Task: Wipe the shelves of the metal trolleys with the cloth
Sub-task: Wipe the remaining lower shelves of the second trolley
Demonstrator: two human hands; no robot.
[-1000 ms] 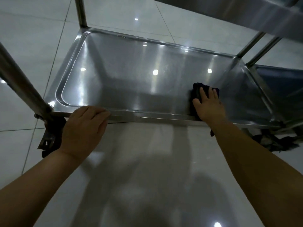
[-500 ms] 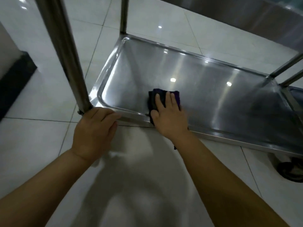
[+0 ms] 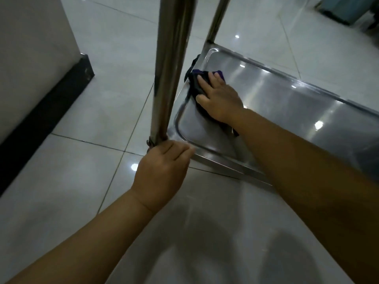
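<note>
Glossy pale floor tiles (image 3: 86, 111) mirror ceiling lights beside a black-skirted wall (image 3: 30, 37).

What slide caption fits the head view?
Right hand presses dark cloth onto the lower trolley shelf near its corner; left hand grips the front rim.

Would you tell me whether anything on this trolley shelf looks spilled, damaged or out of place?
Nothing stands out. The dark purple cloth lies under the right hand at the left end of the steel bottom shelf, the left hand holds its near corner, and no spill or dent shows.
</note>
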